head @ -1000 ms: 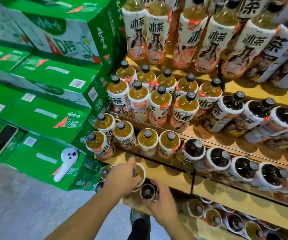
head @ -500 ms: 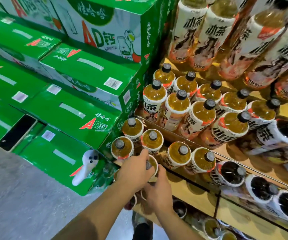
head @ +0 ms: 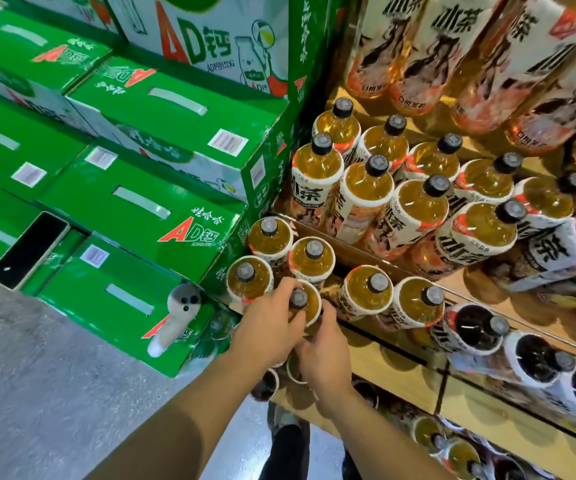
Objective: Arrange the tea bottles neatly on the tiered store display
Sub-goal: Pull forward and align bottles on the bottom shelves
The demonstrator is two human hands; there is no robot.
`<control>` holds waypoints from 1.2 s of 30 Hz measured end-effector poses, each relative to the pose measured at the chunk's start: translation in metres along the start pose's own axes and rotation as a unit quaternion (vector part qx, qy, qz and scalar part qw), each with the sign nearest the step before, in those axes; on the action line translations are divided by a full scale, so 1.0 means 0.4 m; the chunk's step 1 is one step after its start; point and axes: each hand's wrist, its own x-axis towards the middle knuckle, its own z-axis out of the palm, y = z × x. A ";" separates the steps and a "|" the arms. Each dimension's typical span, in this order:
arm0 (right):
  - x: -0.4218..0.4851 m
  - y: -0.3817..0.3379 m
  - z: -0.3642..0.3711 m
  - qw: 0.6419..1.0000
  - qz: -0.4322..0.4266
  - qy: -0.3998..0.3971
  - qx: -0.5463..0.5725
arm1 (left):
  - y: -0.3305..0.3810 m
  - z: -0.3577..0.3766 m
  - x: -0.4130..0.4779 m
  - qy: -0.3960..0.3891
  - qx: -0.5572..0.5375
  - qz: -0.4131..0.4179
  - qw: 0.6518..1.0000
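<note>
Both hands hold one amber tea bottle (head: 308, 300) with a dark cap at the left end of a wooden tier (head: 376, 362) of the display. My left hand (head: 268, 323) wraps its left side, fingers curled by the cap. My right hand (head: 324, 355) grips its lower right side. Three amber bottles (head: 311, 259) stand just behind it and two more (head: 369, 292) to its right. Dark tea bottles (head: 477, 330) continue the row rightwards. Higher tiers carry more amber bottles (head: 414, 209).
Green drink cartons (head: 134, 202) are stacked in steps left of the display. A black phone (head: 28, 251) and a white controller (head: 175, 317) lie on them. Grey floor (head: 37, 393) lies below. A lower tier (head: 487, 441) holds more bottles.
The view moved closer and down to the left. Both hands rose with the bottle from the lower tier to the tier's left end, beside the standing amber bottles.
</note>
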 end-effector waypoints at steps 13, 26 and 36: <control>-0.051 0.400 0.118 0.935 -0.062 -0.183 -0.296 | -0.358 0.294 -0.244 -0.095 0.208 -0.131 0.965; 0.024 0.587 0.323 0.927 -0.089 -0.225 -0.286 | -0.611 0.453 -0.126 -0.111 0.304 -0.183 0.928; 0.087 0.571 0.359 0.975 -0.044 -0.078 -0.205 | -0.683 0.448 -0.086 -0.145 0.345 -0.160 0.913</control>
